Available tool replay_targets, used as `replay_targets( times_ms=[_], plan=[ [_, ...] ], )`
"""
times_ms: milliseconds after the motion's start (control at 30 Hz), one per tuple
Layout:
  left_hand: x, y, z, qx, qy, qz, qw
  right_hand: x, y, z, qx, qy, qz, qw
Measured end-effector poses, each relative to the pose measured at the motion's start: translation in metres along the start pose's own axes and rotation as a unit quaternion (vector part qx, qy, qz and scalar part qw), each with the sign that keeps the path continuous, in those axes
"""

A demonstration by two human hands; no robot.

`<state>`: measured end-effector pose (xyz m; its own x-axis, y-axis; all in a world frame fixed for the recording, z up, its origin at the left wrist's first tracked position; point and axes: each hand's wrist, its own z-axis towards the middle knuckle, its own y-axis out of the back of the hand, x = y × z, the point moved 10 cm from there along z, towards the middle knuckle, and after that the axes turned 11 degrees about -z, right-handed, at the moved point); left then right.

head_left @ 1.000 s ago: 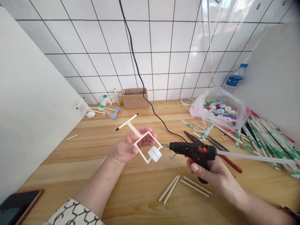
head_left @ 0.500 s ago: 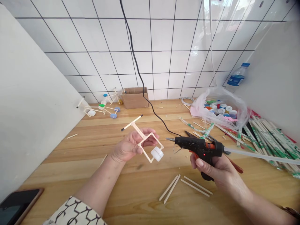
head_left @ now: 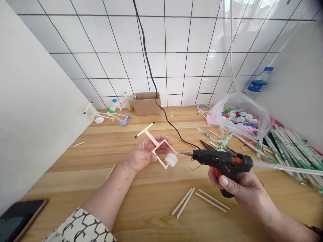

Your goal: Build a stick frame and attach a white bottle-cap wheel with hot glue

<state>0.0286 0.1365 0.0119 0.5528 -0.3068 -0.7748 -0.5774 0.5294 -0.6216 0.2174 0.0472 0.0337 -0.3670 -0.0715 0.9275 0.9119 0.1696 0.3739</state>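
My left hand (head_left: 141, 155) is closed around a small frame of wooden sticks (head_left: 160, 160) above the table. A crossbar with black ends forms its upper left end, and a white bottle cap (head_left: 171, 160) sits between the two prongs at its lower right. My right hand (head_left: 242, 188) grips a black hot glue gun (head_left: 218, 158), a red light lit on its side and a clear glue stick (head_left: 282, 167) out of its back. The gun's metal nozzle points left, a short way right of the cap and apart from it. Several loose sticks (head_left: 185, 202) lie below.
Finished stick-and-cap models (head_left: 111, 114) stand at the back left beside a cardboard box (head_left: 146, 106). A plastic bag of bottle caps (head_left: 238, 117), wrapped chopsticks (head_left: 295, 151) and a water bottle (head_left: 258, 84) are on the right. A black cord (head_left: 168, 122) runs down the wall; a phone (head_left: 21, 218) lies front left.
The glue gun has moved slightly right and turned a little, its nozzle now a bit lower. The stick frame has shifted slightly right and up in my left hand. The view has shifted slightly.
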Motion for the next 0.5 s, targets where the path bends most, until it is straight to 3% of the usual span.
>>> replay_targets(
  times_ms=[500],
  plan=[
    [0.002, -0.001, 0.001, 0.013, 0.001, -0.002, 1.000, -0.009, -0.014, 0.000, 0.038, -0.031, -0.017, 0.999]
  ],
)
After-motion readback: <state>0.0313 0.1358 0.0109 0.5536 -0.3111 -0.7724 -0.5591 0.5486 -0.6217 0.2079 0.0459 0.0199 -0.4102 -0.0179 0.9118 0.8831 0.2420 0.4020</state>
